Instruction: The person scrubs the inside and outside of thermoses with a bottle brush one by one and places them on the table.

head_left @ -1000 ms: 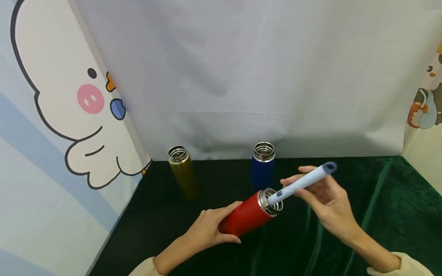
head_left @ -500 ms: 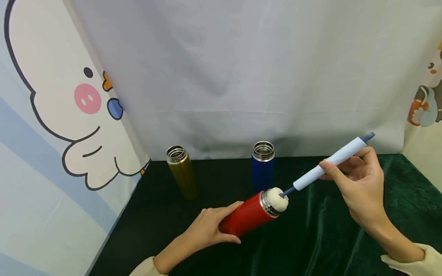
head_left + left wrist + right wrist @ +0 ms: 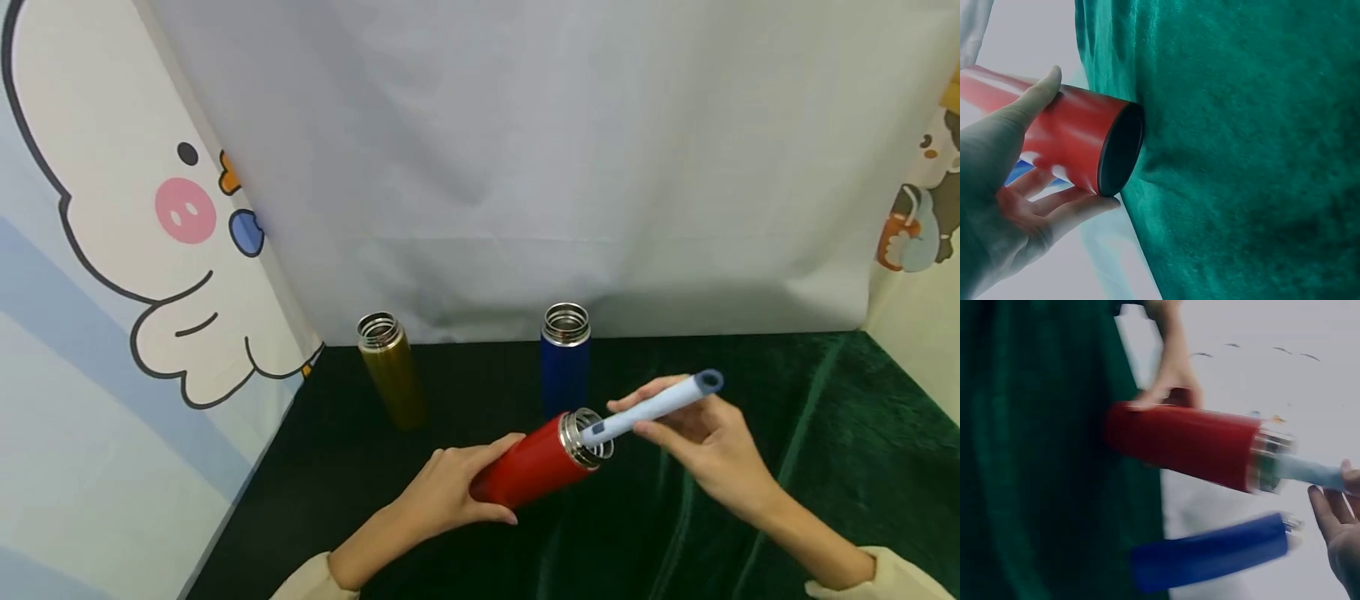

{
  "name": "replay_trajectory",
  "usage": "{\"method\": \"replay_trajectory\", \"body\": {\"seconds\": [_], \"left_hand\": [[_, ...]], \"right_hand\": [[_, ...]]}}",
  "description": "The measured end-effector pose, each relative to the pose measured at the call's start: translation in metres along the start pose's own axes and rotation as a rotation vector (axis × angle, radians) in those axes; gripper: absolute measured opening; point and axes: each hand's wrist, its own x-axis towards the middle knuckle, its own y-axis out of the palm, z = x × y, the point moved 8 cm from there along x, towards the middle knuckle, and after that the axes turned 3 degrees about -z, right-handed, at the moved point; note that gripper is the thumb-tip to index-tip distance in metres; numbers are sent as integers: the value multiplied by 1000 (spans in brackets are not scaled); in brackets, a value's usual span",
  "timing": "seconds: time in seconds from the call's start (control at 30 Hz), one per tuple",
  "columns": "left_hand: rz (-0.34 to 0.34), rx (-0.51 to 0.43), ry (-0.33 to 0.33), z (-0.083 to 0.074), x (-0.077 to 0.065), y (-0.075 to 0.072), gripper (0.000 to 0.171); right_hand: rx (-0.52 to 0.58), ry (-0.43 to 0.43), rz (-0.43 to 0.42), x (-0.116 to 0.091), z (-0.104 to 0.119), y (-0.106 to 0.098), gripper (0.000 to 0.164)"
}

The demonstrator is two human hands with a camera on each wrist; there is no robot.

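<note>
My left hand grips the red flask, tilted, base on the green cloth. Right hand pinches the brush handle; brush head hidden inside the flask. Right wrist view blurred.

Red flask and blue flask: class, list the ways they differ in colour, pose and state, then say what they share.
The red flask is tilted, its base on the green cloth; the blue flask stands upright on its own. The left hand grips the red flask; nothing touches the blue flask. The right hand holds a brush handle pushed into the red flask's mouth; the blue flask's mouth is clear. Both are lidless with steel rims.
</note>
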Motion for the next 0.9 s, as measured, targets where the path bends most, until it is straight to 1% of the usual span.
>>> {"method": "replay_trajectory", "body": {"seconds": [0.1,0.2,0.33,0.37,0.43,0.47,0.53,0.6,0.67,0.8,0.87,0.9], "left_hand": [[-16,-20,-12,4,-1,1,88],[-25,-22,-12,6,-4,4,88],[-33,-33,-9,6,-7,7,88],[-36,-35,-11,6,-7,8,88],[-36,-39,-14,6,-8,9,88],[-35,-41,-17,6,-8,9,88],[-36,-41,-17,6,-10,9,89],[-46,-36,-14,5,-11,8,89],[-61,-34,-6,4,-11,6,90],[-76,-30,8,3,-10,4,90],[-72,-31,8,3,-8,2,90],[-69,-24,8,3,-7,2,89]], "right_hand": [[168,-35,-89,9,15,-21,40],[260,-105,-208,15,34,-38,40],[298,-166,-409,17,46,-55,38],[311,-169,-449,17,47,-57,38],[302,-144,-490,18,45,-56,37],[281,-119,-497,18,43,-53,37],[239,-73,-485,20,39,-47,36],[185,-43,-459,23,36,-39,34],[145,-33,-432,25,35,-33,34],[88,-49,-383,25,33,-24,38],[77,-51,-328,23,28,-16,41],[56,-38,-274,22,23,-9,40]]}}
